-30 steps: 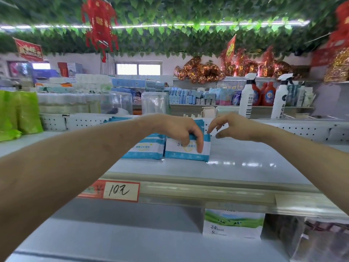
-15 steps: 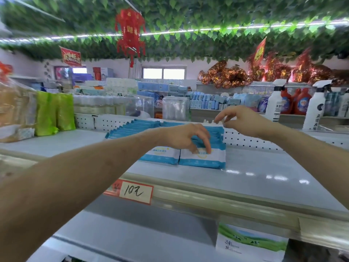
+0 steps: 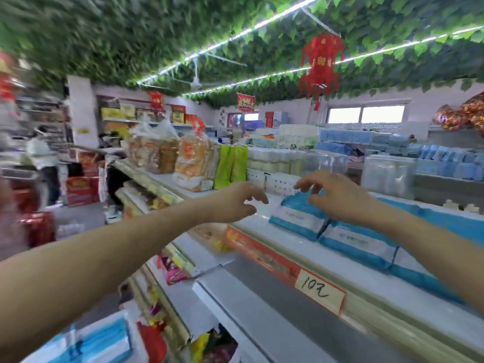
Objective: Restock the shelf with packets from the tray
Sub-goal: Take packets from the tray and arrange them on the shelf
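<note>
While reaching out over the top shelf, holds nothing in either hand. Hovers the left hand above the shelf's front edge, just left of the blue-and-white packets, fingers loosely curled and apart, clear of everything. Hangs the right hand over the rear of the leftmost packet, fingers spread and slightly bent, gripping nothing; cannot tell whether the fingertips graze the wrapper. Sees the packets lying flat on the shelf in side-by-side rows running off to the right, the front ones close to the edge rail. Reads a handwritten price tag on that rail below the packets, next to a red label strip. Finds green pouches and bagged bread further left along the same shelf, well apart from the packets. Spots more blue-and-white packs at the lower left, too blurred to tell what holds them. Overhead: leaf garlands, light strips and a red lantern.
</note>
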`<action>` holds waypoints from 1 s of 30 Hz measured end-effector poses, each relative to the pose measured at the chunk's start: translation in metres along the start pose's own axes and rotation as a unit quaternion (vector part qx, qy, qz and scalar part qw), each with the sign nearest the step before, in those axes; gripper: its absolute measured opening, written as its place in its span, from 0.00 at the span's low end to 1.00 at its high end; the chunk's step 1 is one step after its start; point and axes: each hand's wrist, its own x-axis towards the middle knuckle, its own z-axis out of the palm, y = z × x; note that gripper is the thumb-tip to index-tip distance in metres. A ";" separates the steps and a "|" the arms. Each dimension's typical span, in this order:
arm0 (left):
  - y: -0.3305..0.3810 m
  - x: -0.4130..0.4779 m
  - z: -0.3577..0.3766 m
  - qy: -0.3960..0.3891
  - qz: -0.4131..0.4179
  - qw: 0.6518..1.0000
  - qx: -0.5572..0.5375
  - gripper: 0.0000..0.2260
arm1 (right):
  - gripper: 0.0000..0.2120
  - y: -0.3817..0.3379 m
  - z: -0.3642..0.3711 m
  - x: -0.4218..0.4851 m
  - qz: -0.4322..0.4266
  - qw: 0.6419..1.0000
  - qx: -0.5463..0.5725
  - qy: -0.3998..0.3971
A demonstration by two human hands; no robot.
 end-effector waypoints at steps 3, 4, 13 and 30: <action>-0.040 -0.057 -0.027 0.013 -0.068 0.997 0.047 0.16 | 0.15 -0.040 0.037 0.017 -0.043 0.999 0.021 -0.008; -0.051 -0.077 -0.034 0.015 -0.087 0.995 0.055 0.15 | 0.15 -0.054 0.048 0.022 -0.053 0.998 0.028 -0.009; -0.139 -0.243 -0.064 0.038 -0.247 0.963 0.104 0.16 | 0.14 -0.189 0.173 0.045 -0.129 0.985 0.079 -0.078; -0.226 -0.428 0.096 0.006 -0.509 0.859 0.053 0.20 | 0.20 -0.250 0.445 0.001 -0.149 0.930 0.096 -0.322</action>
